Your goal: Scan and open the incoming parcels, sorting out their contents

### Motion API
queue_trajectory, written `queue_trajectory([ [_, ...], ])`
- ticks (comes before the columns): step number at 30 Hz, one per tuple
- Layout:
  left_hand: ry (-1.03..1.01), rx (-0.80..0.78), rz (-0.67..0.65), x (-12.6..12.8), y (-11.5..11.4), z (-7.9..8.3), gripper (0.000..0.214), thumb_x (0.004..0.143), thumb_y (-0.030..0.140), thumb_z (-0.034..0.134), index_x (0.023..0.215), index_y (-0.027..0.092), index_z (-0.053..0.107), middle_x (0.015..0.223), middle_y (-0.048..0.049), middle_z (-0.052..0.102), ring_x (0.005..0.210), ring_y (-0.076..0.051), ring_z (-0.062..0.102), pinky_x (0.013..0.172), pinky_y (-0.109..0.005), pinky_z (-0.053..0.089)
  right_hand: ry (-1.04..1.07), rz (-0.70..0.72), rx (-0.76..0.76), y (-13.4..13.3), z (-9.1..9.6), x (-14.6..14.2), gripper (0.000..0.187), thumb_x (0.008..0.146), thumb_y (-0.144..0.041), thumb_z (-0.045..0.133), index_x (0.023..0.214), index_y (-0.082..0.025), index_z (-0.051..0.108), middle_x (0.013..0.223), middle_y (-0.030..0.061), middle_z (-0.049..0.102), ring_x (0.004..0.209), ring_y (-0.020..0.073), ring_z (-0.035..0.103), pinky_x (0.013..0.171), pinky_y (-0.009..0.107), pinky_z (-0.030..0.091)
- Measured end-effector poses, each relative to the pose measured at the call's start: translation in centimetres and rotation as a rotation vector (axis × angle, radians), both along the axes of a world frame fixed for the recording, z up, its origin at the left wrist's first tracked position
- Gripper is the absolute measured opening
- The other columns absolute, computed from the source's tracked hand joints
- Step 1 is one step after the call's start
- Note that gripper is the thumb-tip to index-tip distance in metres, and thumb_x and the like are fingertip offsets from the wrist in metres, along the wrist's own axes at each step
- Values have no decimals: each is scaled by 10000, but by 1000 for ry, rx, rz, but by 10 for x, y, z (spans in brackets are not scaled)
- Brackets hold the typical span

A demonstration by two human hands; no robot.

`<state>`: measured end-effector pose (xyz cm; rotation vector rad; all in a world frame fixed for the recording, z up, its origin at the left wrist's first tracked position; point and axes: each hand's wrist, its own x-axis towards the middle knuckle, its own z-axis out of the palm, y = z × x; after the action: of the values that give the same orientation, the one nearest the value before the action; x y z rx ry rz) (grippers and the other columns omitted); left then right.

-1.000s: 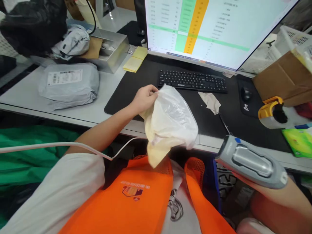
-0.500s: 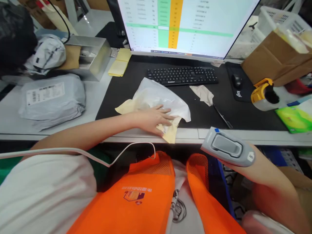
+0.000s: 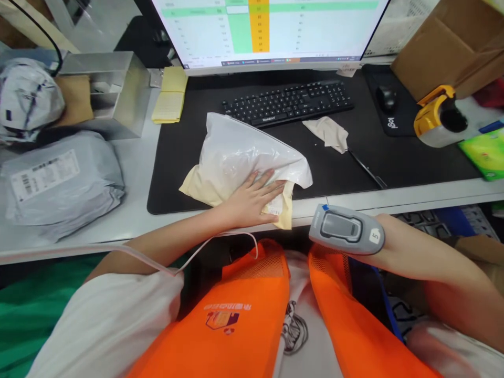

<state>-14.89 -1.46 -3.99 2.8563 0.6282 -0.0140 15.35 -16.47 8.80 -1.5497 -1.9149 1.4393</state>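
Note:
My left hand [image 3: 254, 199] lies flat with fingers spread on a white plastic mailer bag [image 3: 244, 149]. Pale yellow paper [image 3: 202, 189] sticks out from under the bag on both sides, with a small printed label [image 3: 274, 206] beside my fingers. A grey handheld barcode scanner [image 3: 342, 228] is in my right hand [image 3: 388, 231], above the desk's front edge. The scanner's body hides most of the fingers that grip it from below.
A grey wrapped parcel [image 3: 66, 184] lies at left, near a metal box [image 3: 129, 94] and yellow notepads [image 3: 170, 97]. Behind the bag are a keyboard [image 3: 291, 102] and monitor [image 3: 271, 31]. On the right are a crumpled cloth [image 3: 328, 134], thin black tool [image 3: 368, 168], mouse [image 3: 386, 98] and tape dispenser [image 3: 437, 118].
The view has tilted down and turned slightly. My left hand stays flat on the bag. The scanner, still in my right hand, appears slightly farther left.

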Motion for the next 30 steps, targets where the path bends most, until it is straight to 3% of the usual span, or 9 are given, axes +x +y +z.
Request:
queue_trajectory([
  [3,9,-11,8,-2,0,-2,915,1001,708,501,1717,184,275,1770,-93,270,1678,-368,17,1346,-590,-30,-6,84,-50,5,5,-5,433,974,-403,743,1406,-406,713,1404,-60,710,1260,308,701,1098,407,585],
  [13,-22,-48,37,-3,-2,-3,885,1003,700,512,1705,198,317,1771,-74,270,1681,-347,46,1350,-540,-61,-87,103,-16,19,26,-29,484,968,-332,709,1447,-392,674,1436,-50,691,1276,296,686,1096,394,582],
  [16,-48,-53,28,-5,-3,-3,875,1002,683,533,1694,184,340,1759,-85,300,1680,-344,64,1353,-541,-35,-101,55,-15,16,22,-20,494,952,-362,718,1444,-386,678,1415,-41,706,1257,292,701,1095,410,584],
  [19,-94,-52,-1,-8,-2,-4,865,990,683,561,1677,191,378,1744,-85,336,1675,-347,110,1355,-546,-13,-205,-168,63,28,-2,24,528,871,-446,768,1366,-267,733,1288,53,768,1107,319,758,977,443,637],
  [22,-139,-41,-40,-11,1,-5,876,972,708,580,1665,202,404,1746,-86,328,1669,-352,151,1358,-557,11,-398,-596,77,62,-36,93,511,758,-513,805,1095,-128,790,846,124,796,747,332,763,654,412,635],
  [23,-148,-35,-53,-13,2,-6,889,961,720,589,1661,202,411,1748,-91,324,1666,-359,161,1357,-568,23,-398,-711,83,75,-47,117,511,759,-513,795,1074,-112,779,798,132,782,728,335,755,624,403,615],
  [25,-158,-28,-75,-15,4,-7,923,936,750,603,1658,204,420,1749,-98,321,1662,-376,168,1355,-591,48,-399,-873,139,94,-68,159,498,783,-489,766,1110,-114,768,858,146,791,801,345,761,663,407,609],
  [27,-159,-34,-90,-18,5,-7,970,909,791,603,1659,204,418,1754,-103,310,1660,-393,164,1350,-611,66,-465,-971,233,101,-86,188,465,822,-469,740,1142,-132,775,1012,166,799,965,364,758,820,446,614],
  [30,-146,-59,-109,-18,8,-9,1063,854,855,611,1667,200,405,1761,-113,291,1657,-411,162,1346,-630,72,-653,-1074,323,93,-103,199,435,847,-441,725,1115,-106,799,1210,249,743,1233,453,657,1077,562,503],
])
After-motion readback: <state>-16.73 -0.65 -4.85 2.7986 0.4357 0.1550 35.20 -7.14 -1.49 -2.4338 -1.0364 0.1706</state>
